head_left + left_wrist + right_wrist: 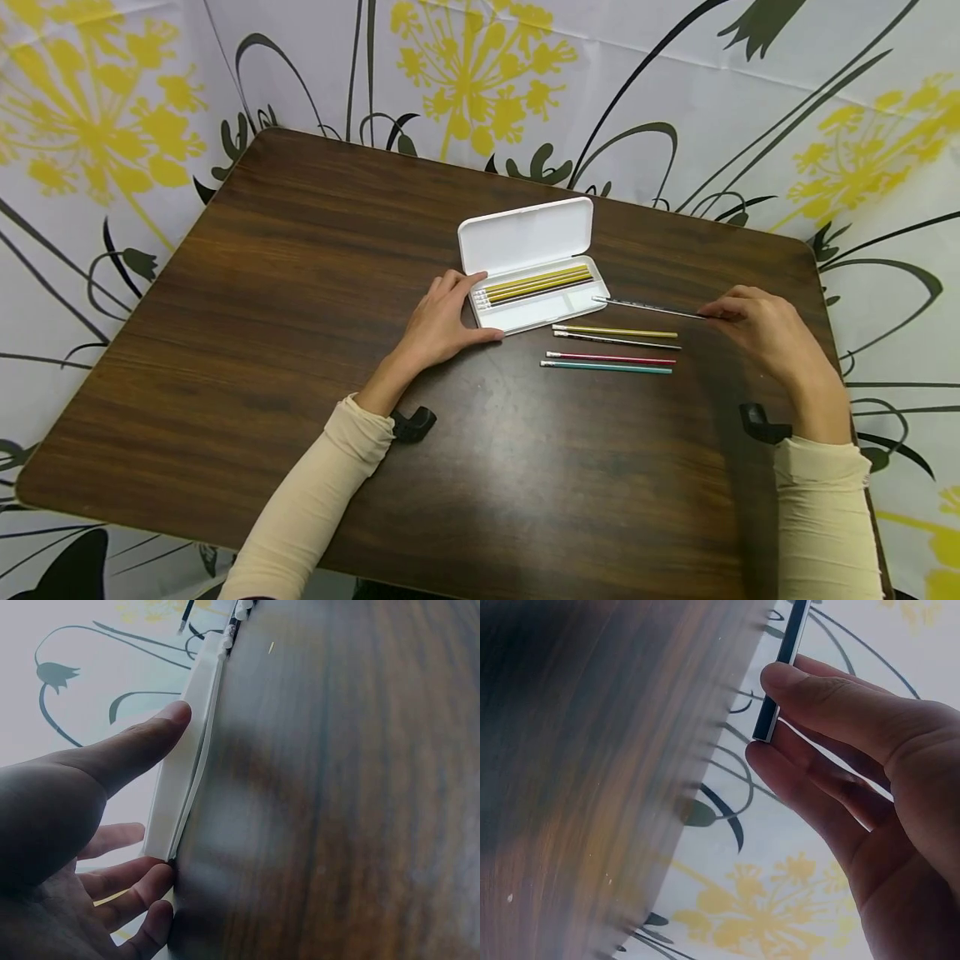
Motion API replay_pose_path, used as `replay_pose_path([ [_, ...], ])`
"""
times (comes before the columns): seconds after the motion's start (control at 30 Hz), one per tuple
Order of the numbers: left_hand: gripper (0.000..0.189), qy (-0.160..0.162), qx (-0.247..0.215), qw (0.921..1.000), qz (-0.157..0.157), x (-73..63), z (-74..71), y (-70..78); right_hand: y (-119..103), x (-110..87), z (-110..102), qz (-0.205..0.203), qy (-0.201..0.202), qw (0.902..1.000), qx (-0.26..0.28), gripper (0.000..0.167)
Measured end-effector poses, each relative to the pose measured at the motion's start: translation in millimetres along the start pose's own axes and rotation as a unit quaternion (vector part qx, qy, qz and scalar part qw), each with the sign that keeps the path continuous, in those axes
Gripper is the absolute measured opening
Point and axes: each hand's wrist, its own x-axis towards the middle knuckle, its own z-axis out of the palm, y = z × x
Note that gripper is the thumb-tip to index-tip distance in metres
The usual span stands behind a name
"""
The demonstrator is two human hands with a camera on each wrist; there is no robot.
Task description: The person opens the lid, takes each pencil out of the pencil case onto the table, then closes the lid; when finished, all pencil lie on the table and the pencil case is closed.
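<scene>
A white pencil case (540,313) lies with its lid raised on the brown table. My left hand (442,321) grips the case's left end, thumb along the front wall (180,761) and fingers at the short side. Inside, several pencils (536,286), yellow and dark, lie side by side with white erasers to the left. My right hand (772,333) pinches a dark pencil (652,307) near its flat end, between thumb and fingers in the right wrist view. That pencil's eraser tip reaches over the case's right edge.
In front of the case lie a yellow pencil (622,332), a black pencil (618,339), a red pencil (611,359) and a teal pencil (607,367). The raised lid (525,233) stands at the back. A flowered cloth (480,75) hangs behind the table (262,333).
</scene>
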Motion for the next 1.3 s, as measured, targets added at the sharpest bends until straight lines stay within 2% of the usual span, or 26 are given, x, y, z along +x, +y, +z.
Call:
replay_pose_path([
  [0.23, 0.095, -0.004, 0.003, 1.0, -0.004, -0.4, -1.0, 0.6, -12, -6.0, 3, 0.003, -0.009, 1.0, 0.0, 0.021],
  [0.4, 0.095, -0.003, 0.005, 1.0, -0.001, -0.5, -0.8, 1.0, -27, -12.6, 14, -0.02, -0.018, 0.9996, -0.001, 0.024],
  [0.7, 0.094, 0.001, 0.003, 1.0, 0.001, 0.0, -1.5, 1.2, -41, -15.3, 22, -0.047, -0.007, 0.9988, -0.012, 0.028],
  [1.07, 0.095, -0.001, 0.006, 1.0, 0.0, -0.2, -0.9, 0.5, -37, -14.4, 35, -0.065, -0.008, 0.9978, -0.001, 0.027],
  [1.3, 0.094, 0.001, 0.006, 1.0, 0.001, -0.3, -0.5, 0.1, -34, -17.4, 48, -0.04, -0.013, 0.9991, -0.011, 0.027],
])
